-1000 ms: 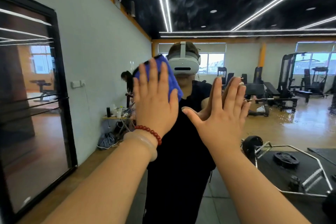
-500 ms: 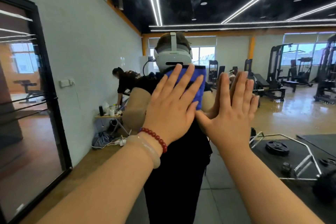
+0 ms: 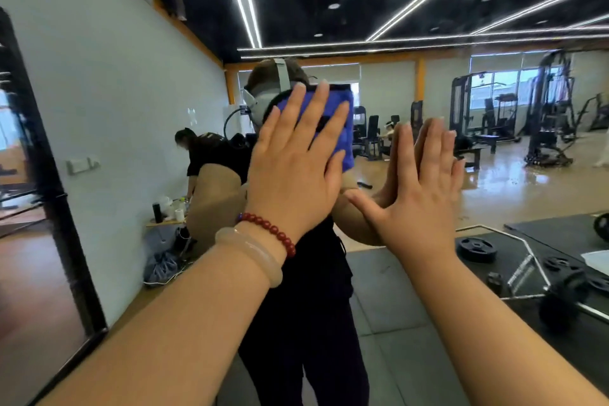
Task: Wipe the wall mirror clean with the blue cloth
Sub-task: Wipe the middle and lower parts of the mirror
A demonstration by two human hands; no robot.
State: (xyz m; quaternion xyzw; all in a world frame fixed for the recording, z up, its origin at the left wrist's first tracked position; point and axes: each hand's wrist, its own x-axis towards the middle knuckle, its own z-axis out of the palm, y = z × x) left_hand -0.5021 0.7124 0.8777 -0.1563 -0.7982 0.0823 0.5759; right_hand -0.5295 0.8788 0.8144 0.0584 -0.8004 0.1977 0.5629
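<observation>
The wall mirror fills almost the whole view and reflects a gym and a person in black wearing a headset. My left hand lies flat with straight, spread fingers and presses the blue cloth against the glass at head height. Most of the cloth is hidden under that hand; its right part shows past my fingertips. My right hand is flat on the bare glass just to the right, fingers straight and together, meeting its own reflection.
A black-framed dark panel stands at the left edge. All else is reflection: a white wall, a second person bent over a small table, weight plates on black mats, gym machines by the windows.
My left hand has slid the blue cloth to the right and slightly up across the glass. My right hand stays flat on the mirror. The view has turned a little to the left.
</observation>
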